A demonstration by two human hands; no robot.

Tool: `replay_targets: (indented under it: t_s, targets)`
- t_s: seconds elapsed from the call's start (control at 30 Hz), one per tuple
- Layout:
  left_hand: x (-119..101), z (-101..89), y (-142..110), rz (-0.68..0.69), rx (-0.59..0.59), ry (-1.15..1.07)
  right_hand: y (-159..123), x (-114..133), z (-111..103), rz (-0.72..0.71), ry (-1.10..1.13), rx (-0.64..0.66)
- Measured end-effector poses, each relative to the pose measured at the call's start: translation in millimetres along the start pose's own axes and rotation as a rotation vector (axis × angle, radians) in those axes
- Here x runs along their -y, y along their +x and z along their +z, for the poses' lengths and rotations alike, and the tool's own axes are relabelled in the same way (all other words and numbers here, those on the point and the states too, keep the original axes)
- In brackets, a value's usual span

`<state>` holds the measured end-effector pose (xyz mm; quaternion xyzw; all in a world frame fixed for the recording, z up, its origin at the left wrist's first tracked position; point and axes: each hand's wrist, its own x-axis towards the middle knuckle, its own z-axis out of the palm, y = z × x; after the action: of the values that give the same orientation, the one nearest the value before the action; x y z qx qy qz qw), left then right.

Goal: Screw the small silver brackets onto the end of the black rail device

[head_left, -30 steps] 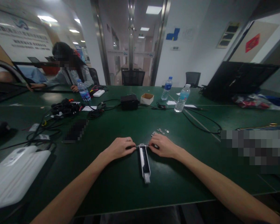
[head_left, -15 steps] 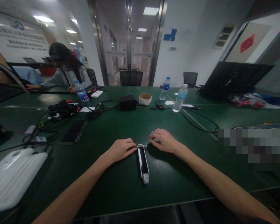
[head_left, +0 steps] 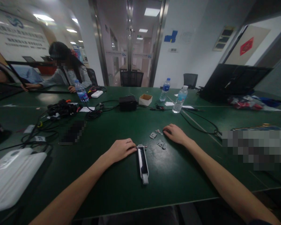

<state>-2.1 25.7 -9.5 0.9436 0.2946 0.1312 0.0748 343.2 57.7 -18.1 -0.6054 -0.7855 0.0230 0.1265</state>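
My left hand (head_left: 122, 149) pinches one end of a thin metal bolt (head_left: 144, 146). That bolt crosses the top of a narrow white frame with a dark inner face (head_left: 143, 162), which lies on the green table with a pale tab at its near end. My right hand (head_left: 175, 132) rests on the table farther right, fingers curled down; whatever is under the fingertips is hidden. Just left of those fingertips lie several small metal rings (head_left: 159, 132), like washers. Two small grey metal plates with holes, one by the rings (head_left: 153, 135) and one nearer me (head_left: 161, 144), lie between the frame and my right hand.
Beyond my hands stand a black box (head_left: 127, 103), a small open carton (head_left: 145, 100) and two water bottles (head_left: 180, 99) (head_left: 165, 89). Cables and a dark flat device (head_left: 73, 132) lie left, near white casings (head_left: 11, 178). Across the table sits another person (head_left: 67, 72).
My right hand has moved right and a little away from me, off the bolt's end and the metal plates, uncovering the plates and rings. My left hand keeps its place at the bolt.
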Motion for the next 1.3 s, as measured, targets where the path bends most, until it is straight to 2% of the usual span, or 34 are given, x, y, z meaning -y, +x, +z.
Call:
replay_targets:
  t_s: [0.53,0.73,0.93,1.03,1.13,1.3]
  targets:
    - [-5.3,-7.1,-0.2,-0.030,0.000,-0.012,3.0,8.3,6.0,0.081,-0.088,-0.018]
    - [-3.9,-4.8,-1.4,-0.024,-0.005,-0.042,4.1,10.5,3.4,0.098,-0.012,0.078]
    - [-4.7,-8.0,-2.7,-0.035,-0.038,-0.046,2.9,16.7,3.8,-0.012,-0.043,-0.040]
    - [-4.7,-8.3,-2.4,-0.042,-0.096,-0.021,-1.2,29.0,-0.1,-0.100,0.064,-0.138]
    - [-6.6,-5.8,-1.3,-0.021,-0.185,0.011,-9.3,54.7,-4.9,-0.247,0.221,-0.223]
    - [-15.7,1.0,1.2,0.083,-0.289,0.024,-28.5,111.6,-3.8,-0.458,0.460,-0.181]
